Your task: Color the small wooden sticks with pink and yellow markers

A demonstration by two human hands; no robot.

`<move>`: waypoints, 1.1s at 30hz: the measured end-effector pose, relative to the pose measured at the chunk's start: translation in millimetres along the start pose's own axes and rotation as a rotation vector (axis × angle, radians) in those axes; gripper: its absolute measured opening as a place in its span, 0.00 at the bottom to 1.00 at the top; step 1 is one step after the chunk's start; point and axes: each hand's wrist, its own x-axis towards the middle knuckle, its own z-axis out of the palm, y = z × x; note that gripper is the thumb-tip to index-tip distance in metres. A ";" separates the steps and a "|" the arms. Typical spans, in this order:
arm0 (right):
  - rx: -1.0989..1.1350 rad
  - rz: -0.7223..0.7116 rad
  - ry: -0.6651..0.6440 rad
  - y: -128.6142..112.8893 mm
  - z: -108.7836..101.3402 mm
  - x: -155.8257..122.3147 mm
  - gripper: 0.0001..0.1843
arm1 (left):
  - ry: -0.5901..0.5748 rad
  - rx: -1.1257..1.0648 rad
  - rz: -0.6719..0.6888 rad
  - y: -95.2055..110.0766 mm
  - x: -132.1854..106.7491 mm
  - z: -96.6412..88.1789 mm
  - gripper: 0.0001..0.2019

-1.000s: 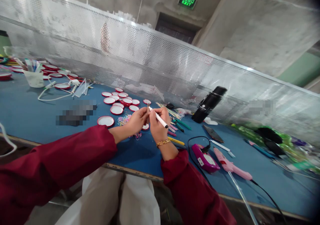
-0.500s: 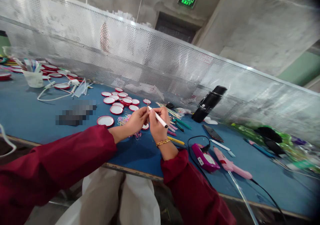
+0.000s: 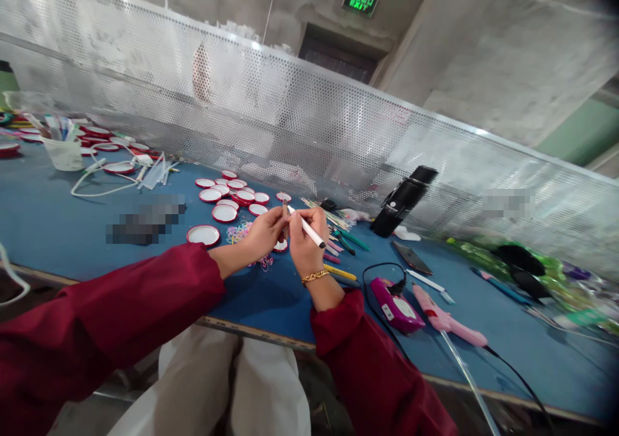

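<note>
My right hand [image 3: 308, 236] grips a white marker [image 3: 309, 229] with a black end, its tip pointing up and left. Close against it, my left hand [image 3: 265, 231] pinches a small brownish piece [image 3: 285, 211], mostly covered by the fingers; I cannot make out its kind. The marker's tip meets or nearly meets this piece. Just left of my hands lies a heap of small coloured rubber bands [image 3: 238, 232]. Red-rimmed white lids [image 3: 225, 213] are grouped behind them, and one larger lid [image 3: 203, 235] lies nearer my left sleeve.
To the right are a black bottle [image 3: 403, 200], a purple power box [image 3: 396, 305] with a cord, and a pink glue gun [image 3: 447, 320]. A white cup [image 3: 62, 154] of tools stands far left. A perforated metal screen [image 3: 290, 113] closes the back of the blue table.
The brownish piece shows more plainly between my fingers, standing slightly more upright. Both hands stay in nearly the same place.
</note>
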 end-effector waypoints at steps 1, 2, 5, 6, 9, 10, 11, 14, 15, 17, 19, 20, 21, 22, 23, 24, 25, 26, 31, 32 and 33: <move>0.001 -0.003 -0.006 -0.6 0.0 -0.1 0.06 | 0.000 0.000 -0.002 -0.3 0.1 -0.3 0.14; 0.000 -0.009 -0.010 -1.2 -0.1 -0.1 0.06 | -0.002 -0.003 -0.004 -1.0 0.2 -0.6 0.13; -0.023 -0.038 -0.008 -3.7 -0.3 0.3 0.07 | -0.012 -0.014 -0.006 -4.0 0.7 -1.8 0.13; -0.032 -0.047 -0.005 -4.4 -0.4 0.6 0.07 | -0.014 -0.011 -0.004 -5.1 0.9 -2.1 0.13; -0.051 -0.061 -0.002 -5.1 -0.4 1.2 0.07 | -0.013 0.005 0.000 -7.2 1.3 -2.6 0.13; -0.053 -0.060 -0.002 -4.6 -0.3 1.3 0.07 | -0.013 0.007 0.001 -7.3 1.3 -2.5 0.13; -0.051 -0.054 -0.003 -3.7 0.0 1.2 0.07 | -0.011 0.004 0.001 -7.0 1.4 -2.2 0.13; -0.018 -0.012 -0.011 0.2 1.2 0.4 0.07 | 0.007 -0.015 -0.004 -4.2 1.3 -0.7 0.13; -0.004 0.004 -0.012 1.5 1.6 0.1 0.07 | 0.013 -0.020 -0.009 -2.7 1.2 -0.1 0.13; 0.020 0.022 -0.012 3.1 2.2 -0.5 0.07 | 0.020 -0.024 -0.026 -0.1 0.9 0.7 0.12; 0.028 0.019 -0.009 2.8 2.2 -0.7 0.07 | 0.016 -0.025 -0.036 1.2 0.7 0.8 0.12; 0.026 0.012 -0.009 2.0 2.0 -0.6 0.07 | 0.012 -0.025 -0.034 1.0 0.7 0.6 0.12; 0.019 0.003 -0.007 1.0 1.6 -0.4 0.08 | 0.009 -0.022 -0.028 0.3 0.8 0.3 0.13; 0.006 -0.006 -0.006 -0.2 1.2 -0.2 0.08 | 0.005 -0.018 -0.020 -0.9 0.9 -0.1 0.13; -0.009 -0.016 -0.005 -1.4 0.8 0.1 0.08 | 0.002 -0.015 -0.012 -2.4 1.1 -0.6 0.13; -0.024 -0.025 -0.003 -2.4 0.5 0.3 0.08 | -0.002 -0.012 -0.007 -3.9 1.3 -1.1 0.13; -0.035 -0.031 -0.002 -3.1 0.3 0.6 0.08 | -0.004 -0.010 -0.005 -5.3 1.6 -1.4 0.13; -0.041 -0.036 -0.002 -3.4 0.2 0.7 0.08 | -0.006 -0.009 -0.005 -6.3 1.8 -1.6 0.13; -0.017 -0.019 -0.001 0.2 1.3 0.2 0.08 | 0.002 -0.008 -0.019 -4.3 1.8 -0.6 0.12; -0.004 -0.006 -0.001 1.1 1.5 0.0 0.08 | 0.005 -0.008 -0.021 -3.2 1.7 -0.3 0.12; 0.009 0.007 -0.003 1.5 1.7 -0.2 0.07 | 0.007 -0.008 -0.021 -2.3 1.5 -0.1 0.12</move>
